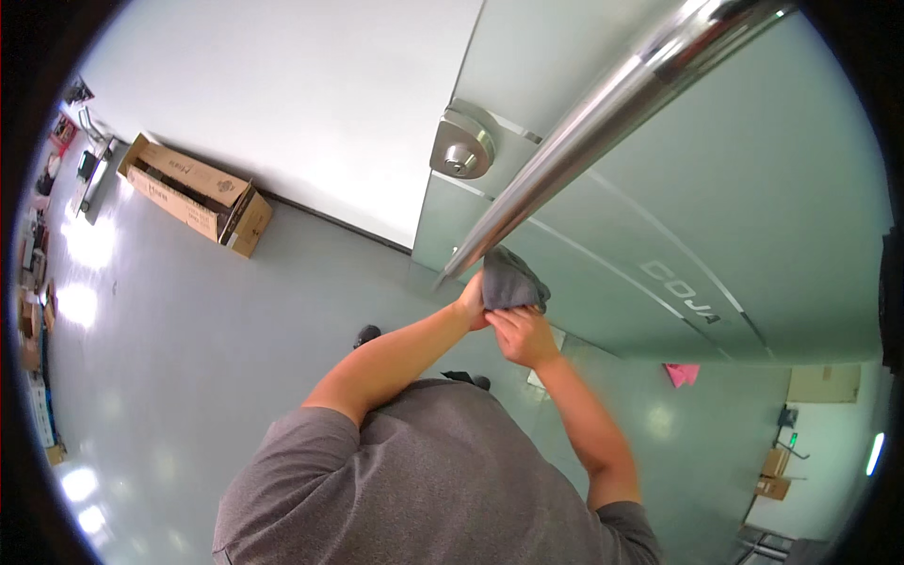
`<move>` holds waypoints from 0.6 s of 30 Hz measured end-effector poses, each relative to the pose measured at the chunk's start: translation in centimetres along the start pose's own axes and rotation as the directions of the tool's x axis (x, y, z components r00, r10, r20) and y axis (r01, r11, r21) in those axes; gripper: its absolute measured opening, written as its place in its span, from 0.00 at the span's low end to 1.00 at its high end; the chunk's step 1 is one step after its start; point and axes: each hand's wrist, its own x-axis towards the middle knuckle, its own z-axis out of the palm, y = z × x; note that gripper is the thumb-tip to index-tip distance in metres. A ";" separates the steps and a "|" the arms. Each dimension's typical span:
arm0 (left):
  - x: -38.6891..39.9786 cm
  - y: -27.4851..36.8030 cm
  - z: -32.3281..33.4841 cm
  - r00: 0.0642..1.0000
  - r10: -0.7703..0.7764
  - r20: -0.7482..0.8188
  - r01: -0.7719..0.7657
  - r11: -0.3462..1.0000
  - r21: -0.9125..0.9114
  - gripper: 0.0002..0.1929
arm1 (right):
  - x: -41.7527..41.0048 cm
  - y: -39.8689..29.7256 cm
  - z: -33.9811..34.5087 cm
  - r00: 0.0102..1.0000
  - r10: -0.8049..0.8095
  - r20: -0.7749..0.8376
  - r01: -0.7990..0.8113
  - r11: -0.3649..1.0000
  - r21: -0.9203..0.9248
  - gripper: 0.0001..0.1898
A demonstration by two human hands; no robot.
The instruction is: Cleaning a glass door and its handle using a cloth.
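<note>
A folded dark grey cloth [512,281] is held between my two hands, close to the lower part of a long polished metal door handle [586,131]. My left hand [474,304] grips the cloth from its left side, its fingers mostly hidden behind the fabric. At the cloth's lower edge, my right hand [521,333] has its fingers on the fabric. The handle runs along a frosted glass door [741,183]. A metal door lock [462,147] with a key cylinder sits left of the handle. Whether the cloth touches the handle I cannot tell.
An open long cardboard box [194,194] lies on the grey floor [282,296] against the white wall [296,85]. A cart [92,176] stands at the far left. Something pink [681,374] shows at the right, with cardboard boxes [773,473] beyond.
</note>
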 end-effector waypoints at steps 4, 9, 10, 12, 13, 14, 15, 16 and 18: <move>-3.1 -1.0 -1.2 0.987 -0.101 -0.126 0.075 0.978 -0.193 0.20 | -0.8 -3.2 0.4 1.000 -0.017 0.017 0.014 0.981 0.194 0.11; -6.5 -1.9 -2.3 0.996 0.054 -0.073 -0.064 0.988 -0.138 0.18 | -0.4 -5.5 -0.5 0.998 0.056 0.040 -0.068 0.903 0.424 0.12; -7.2 -1.5 -2.5 0.995 0.057 -0.077 -0.068 0.987 -0.143 0.18 | -0.6 -5.5 -0.8 0.987 0.151 -0.057 -0.114 0.904 0.412 0.10; -9.3 -0.4 -3.0 0.988 0.143 -0.055 -0.151 0.968 -0.199 0.16 | -1.7 -5.2 -1.0 0.960 0.239 -0.148 -0.162 0.900 0.404 0.09; -10.2 0.2 -3.0 0.989 0.138 -0.054 -0.146 0.968 -0.206 0.16 | -3.0 -5.0 -0.9 0.887 0.442 -0.132 -0.319 0.794 0.517 0.07; -11.2 1.0 -2.9 0.965 0.190 -0.183 -0.225 0.954 -0.198 0.15 | -4.4 -4.7 -0.7 0.776 0.625 -0.091 -0.448 0.647 0.617 0.06; -12.1 1.9 -3.2 0.921 0.239 -0.308 -0.302 0.937 -0.175 0.14 | -5.6 -4.4 -0.5 0.773 0.627 -0.091 -0.452 0.647 0.614 0.06; -12.8 3.0 -4.2 0.923 0.234 -0.305 -0.296 0.938 -0.178 0.14 | -6.9 -4.2 -0.2 0.722 0.687 -0.081 -0.497 0.596 0.631 0.06; -13.6 5.1 -6.9 0.922 0.343 -0.181 -0.163 0.766 0.622 0.13 | -9.1 -4.0 0.2 0.641 0.766 -0.042 -0.569 0.512 0.643 0.07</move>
